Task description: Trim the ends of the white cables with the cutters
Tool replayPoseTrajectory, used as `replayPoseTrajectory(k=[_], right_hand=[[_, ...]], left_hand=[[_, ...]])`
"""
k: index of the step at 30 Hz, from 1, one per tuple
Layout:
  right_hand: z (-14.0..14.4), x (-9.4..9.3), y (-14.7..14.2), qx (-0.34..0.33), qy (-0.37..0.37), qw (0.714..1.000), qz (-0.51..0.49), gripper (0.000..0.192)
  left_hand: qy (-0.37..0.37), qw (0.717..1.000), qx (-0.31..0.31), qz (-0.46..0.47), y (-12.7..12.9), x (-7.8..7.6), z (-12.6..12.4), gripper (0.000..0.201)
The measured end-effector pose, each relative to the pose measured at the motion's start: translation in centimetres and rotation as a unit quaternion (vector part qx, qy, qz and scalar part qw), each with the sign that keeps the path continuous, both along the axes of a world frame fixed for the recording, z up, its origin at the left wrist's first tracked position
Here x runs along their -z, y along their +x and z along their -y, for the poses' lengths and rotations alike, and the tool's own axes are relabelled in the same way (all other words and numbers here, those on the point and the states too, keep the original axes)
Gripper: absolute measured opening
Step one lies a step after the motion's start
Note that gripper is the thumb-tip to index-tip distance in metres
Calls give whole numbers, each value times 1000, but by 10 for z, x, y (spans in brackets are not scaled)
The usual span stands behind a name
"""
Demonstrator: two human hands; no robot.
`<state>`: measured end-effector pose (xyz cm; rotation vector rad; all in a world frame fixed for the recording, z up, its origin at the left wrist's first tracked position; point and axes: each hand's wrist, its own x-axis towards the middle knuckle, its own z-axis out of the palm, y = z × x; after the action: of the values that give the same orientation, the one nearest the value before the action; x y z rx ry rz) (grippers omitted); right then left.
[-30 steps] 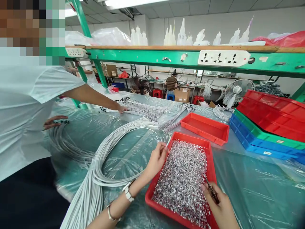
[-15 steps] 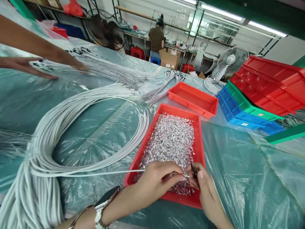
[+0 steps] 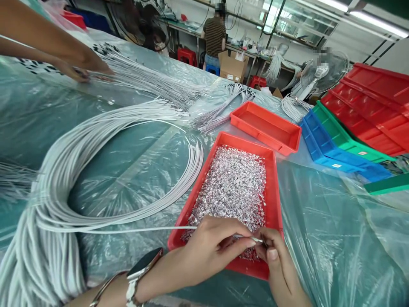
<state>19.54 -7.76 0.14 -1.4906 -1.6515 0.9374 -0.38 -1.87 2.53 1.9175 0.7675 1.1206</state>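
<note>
Pinched between thumb and fingertips of the left hand [image 3: 212,243] is the free end of a single white cable [image 3: 128,230], which runs taut from the big looped bundle of white cables [image 3: 79,162] across the near rim of the red tray [image 3: 275,204]; holding it just short of the tip keeps the end steady and exposed. The right hand [image 3: 276,264] meets it over the tray's near edge, its grip pressed together on a slim dark tool, seemingly tweezers [image 3: 262,241], though what the tips carry is too small to tell. Both hands sit directly above the heap of small silvery metal terminals [image 3: 234,187] filling the tray, so parts are within a finger's reach. Beyond the tray lies an empty red tray [image 3: 266,128], and farther right of it a slanted stack of blue, green and red trays [image 3: 348,136]. Plastic sheeting covers the tabletop [image 3: 335,238]. Left of the tray, well apart, a co-worker's hands [image 3: 84,68] press on fanned-out cables [image 3: 153,85].
</note>
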Motion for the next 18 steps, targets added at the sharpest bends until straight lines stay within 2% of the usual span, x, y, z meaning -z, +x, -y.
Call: replayPoseTrajectory(k=[7, 14, 18], right_hand=[[-1, -3, -3, 2, 0, 1000, 5, 43], [-1, -6, -4, -22, -4, 1000, -4, 41], [-2, -9, -8, -26, -22, 999, 4, 39]], left_hand=[[28, 999, -9, -25, 0, 2, 2, 3], [104, 990, -60, -71, -2, 3, 6, 12], [174, 977, -77, -94, -1, 5, 7, 16]])
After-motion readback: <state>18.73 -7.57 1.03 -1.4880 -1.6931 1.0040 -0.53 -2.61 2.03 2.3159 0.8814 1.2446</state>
